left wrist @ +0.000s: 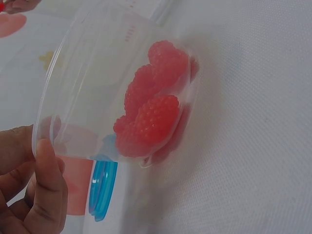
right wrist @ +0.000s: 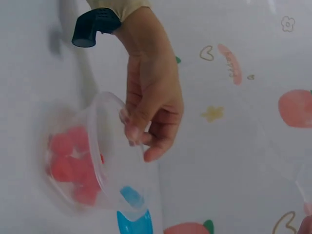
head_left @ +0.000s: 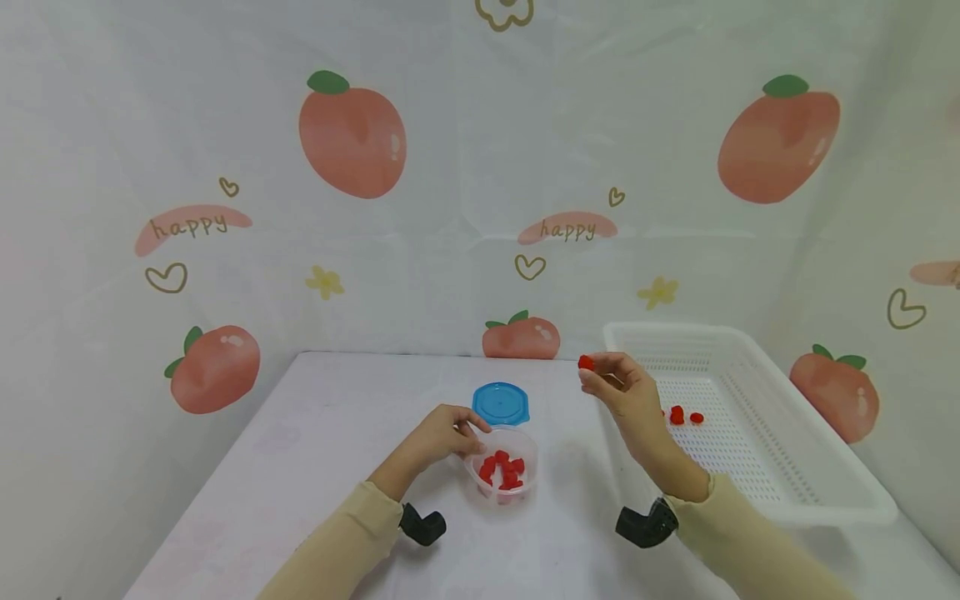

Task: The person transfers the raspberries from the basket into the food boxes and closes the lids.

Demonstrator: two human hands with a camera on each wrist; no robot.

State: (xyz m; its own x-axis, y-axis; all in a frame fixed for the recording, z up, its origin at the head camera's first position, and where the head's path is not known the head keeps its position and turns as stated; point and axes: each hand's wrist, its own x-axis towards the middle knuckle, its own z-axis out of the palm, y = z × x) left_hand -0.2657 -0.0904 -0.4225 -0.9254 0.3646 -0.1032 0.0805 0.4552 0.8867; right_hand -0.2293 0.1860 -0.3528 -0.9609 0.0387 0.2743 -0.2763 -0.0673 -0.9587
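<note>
Pinching one berry [head_left: 587, 362], the right hand [head_left: 637, 412] hangs in the air to the right of the cup [left wrist: 92, 83] and beyond it, so the open mouth lies leftward and nearer the body, well apart from the grip. The berry's long axis cannot be made out. The left hand [head_left: 446, 437], nearer the cup, pinches its rim; the cup stands upright on the table [head_left: 375, 387], several berries [left wrist: 158, 114] inside, the lid [head_left: 501, 403] just beyond

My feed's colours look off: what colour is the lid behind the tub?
The lid behind the tub is blue, clearest in the head view.
</note>
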